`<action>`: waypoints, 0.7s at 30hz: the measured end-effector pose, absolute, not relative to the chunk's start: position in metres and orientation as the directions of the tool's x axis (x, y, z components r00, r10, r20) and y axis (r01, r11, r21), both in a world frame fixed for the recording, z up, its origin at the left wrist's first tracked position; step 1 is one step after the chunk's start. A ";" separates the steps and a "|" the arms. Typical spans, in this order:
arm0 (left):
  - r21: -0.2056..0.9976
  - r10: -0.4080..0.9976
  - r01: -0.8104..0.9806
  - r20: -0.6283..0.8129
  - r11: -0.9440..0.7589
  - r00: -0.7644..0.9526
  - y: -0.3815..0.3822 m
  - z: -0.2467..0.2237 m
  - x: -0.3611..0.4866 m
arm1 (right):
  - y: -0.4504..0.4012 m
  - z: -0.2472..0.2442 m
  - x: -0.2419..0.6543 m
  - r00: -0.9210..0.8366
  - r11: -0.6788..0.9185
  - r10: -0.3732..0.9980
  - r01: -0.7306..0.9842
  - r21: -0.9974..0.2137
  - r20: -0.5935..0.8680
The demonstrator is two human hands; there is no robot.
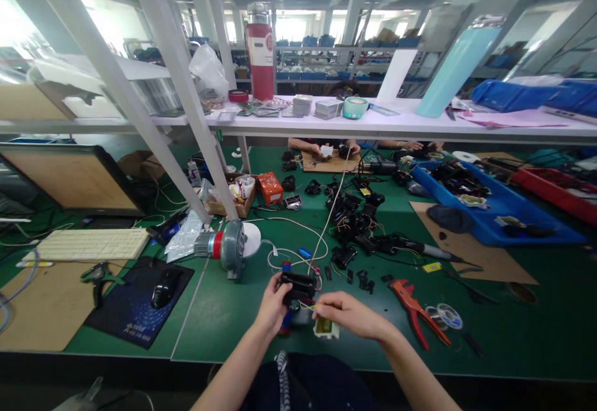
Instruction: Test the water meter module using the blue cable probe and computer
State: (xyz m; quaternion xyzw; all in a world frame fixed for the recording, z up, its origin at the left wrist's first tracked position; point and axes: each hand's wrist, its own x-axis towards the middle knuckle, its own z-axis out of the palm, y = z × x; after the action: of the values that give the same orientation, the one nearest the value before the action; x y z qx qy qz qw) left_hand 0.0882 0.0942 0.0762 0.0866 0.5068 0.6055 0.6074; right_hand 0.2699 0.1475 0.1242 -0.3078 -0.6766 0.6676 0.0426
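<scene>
We note our left hand [271,306] gripping a black housing [299,283], our right hand [346,313] pinching thin wires [306,306] beside it; red-orange wire strippers [407,298] lie farther right.

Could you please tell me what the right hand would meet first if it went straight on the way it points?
The right hand would probably meet the oblong black plastic housing held in the left hand, though depth is unclear.
</scene>
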 end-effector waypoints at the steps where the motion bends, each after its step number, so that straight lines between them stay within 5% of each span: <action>1: 0.739 0.828 -0.637 -0.487 0.221 -0.278 0.097 0.075 0.084 | 0.150 0.115 0.271 -0.772 -0.085 0.520 0.379 -0.922 -0.365; 5: 0.801 0.849 -0.568 -0.423 0.187 -0.317 0.112 0.075 0.070 | 0.168 0.078 0.259 -0.597 -0.070 0.707 0.474 -0.878 -0.379; 9: 0.842 0.856 -0.477 -0.424 0.251 -0.297 0.125 0.066 0.064 | 0.191 0.051 0.224 -0.562 -0.007 0.801 0.335 -0.942 -0.206; 16: 0.931 0.817 -0.148 -0.364 0.334 -0.447 0.138 0.040 0.034 | 0.222 0.020 0.191 -0.559 0.050 0.799 0.431 -0.901 -0.223; 21: 0.934 0.829 -0.078 -0.346 0.349 -0.438 0.136 0.030 0.023 | 0.231 0.007 0.181 -0.590 0.028 0.738 0.511 -0.859 -0.327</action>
State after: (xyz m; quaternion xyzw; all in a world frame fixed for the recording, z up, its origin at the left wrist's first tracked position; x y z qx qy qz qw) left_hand 0.0232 0.1358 0.0296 0.2742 0.6846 0.5005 0.4534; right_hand 0.1809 0.2309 0.0068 -0.4402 -0.7092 0.5406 0.1049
